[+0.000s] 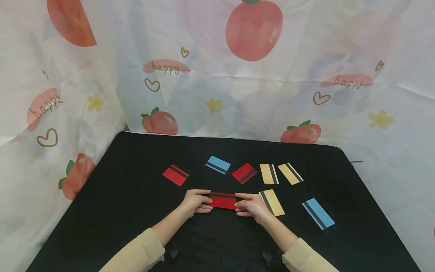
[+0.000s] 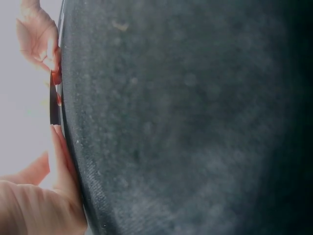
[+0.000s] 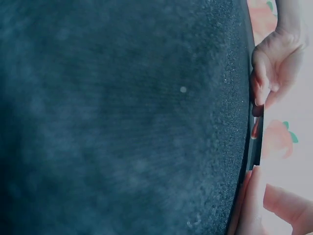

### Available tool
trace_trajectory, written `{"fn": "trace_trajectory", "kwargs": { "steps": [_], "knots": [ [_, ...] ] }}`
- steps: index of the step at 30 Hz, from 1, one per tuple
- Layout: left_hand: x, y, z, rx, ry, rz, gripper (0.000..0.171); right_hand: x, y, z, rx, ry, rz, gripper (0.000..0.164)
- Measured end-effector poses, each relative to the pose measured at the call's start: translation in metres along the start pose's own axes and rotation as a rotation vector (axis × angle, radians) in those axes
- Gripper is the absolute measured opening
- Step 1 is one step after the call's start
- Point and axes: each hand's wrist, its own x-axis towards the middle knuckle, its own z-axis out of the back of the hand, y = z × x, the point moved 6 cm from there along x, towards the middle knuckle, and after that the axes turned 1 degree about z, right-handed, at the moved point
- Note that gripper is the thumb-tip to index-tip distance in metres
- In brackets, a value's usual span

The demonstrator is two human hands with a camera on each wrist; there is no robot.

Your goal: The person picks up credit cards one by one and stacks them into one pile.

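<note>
Between my two hands is a red card (image 1: 222,201) with a dark stripe along its far edge, in the middle of the black table in the head view. My left hand (image 1: 197,201) grips its left end, and my right hand (image 1: 252,206) grips the right end. Just beyond the right hand lies a yellow striped card (image 1: 272,203), partly overlapped by that hand in this view. Both wrist views show the hands facing each other low over the table, the held card appearing there as a thin dark edge (image 2: 54,105).
Farther back on the black table (image 1: 142,151) lie a red card (image 1: 175,176), a blue card (image 1: 218,165), another red card (image 1: 244,173) and two yellow cards (image 1: 266,173) (image 1: 289,174). A second blue card (image 1: 318,214) is at the right. Behind hangs a fruit-print curtain (image 1: 217,87).
</note>
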Motion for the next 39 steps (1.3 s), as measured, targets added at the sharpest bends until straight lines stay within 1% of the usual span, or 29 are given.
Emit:
{"fn": "trace_trajectory", "kwargs": {
  "steps": [4, 7, 10, 13, 20, 26, 31, 39],
  "knots": [
    [-0.0005, -0.0009, 0.0027, 0.044, -0.019, -0.025, 0.042, 0.001, 0.0001, -0.0026, -0.011, -0.01, 0.003, 0.043],
    [-0.0004, -0.0012, 0.0044, 0.077, -0.032, -0.039, 0.04, 0.0022, -0.0009, -0.0032, -0.018, -0.033, 0.001, 0.041],
    [0.0002, -0.0015, 0.0041, 0.083, -0.028, -0.049, 0.039, 0.0037, -0.002, -0.0015, -0.037, -0.072, -0.008, 0.038],
    [0.0007, -0.0023, 0.0037, 0.092, -0.028, -0.06, 0.038, 0.005, -0.0029, -0.0004, -0.054, -0.095, -0.01, 0.036],
    [0.0007, -0.0041, 0.0027, 0.113, -0.022, -0.103, 0.037, 0.0053, -0.0025, 0.0003, -0.035, -0.085, -0.003, 0.035],
    [-0.0001, -0.005, 0.0025, 0.109, -0.032, -0.117, 0.038, 0.006, -0.0031, 0.0008, -0.03, -0.093, -0.005, 0.031],
    [-0.0014, -0.0059, 0.0022, 0.129, -0.043, -0.134, 0.036, 0.0061, -0.0038, 0.0011, -0.037, -0.088, -0.009, 0.029],
    [-0.0003, -0.0068, 0.0033, 0.17, -0.05, -0.143, 0.035, 0.0048, -0.0003, 0.0006, -0.106, -0.107, 0.01, 0.025]
  ]
}}
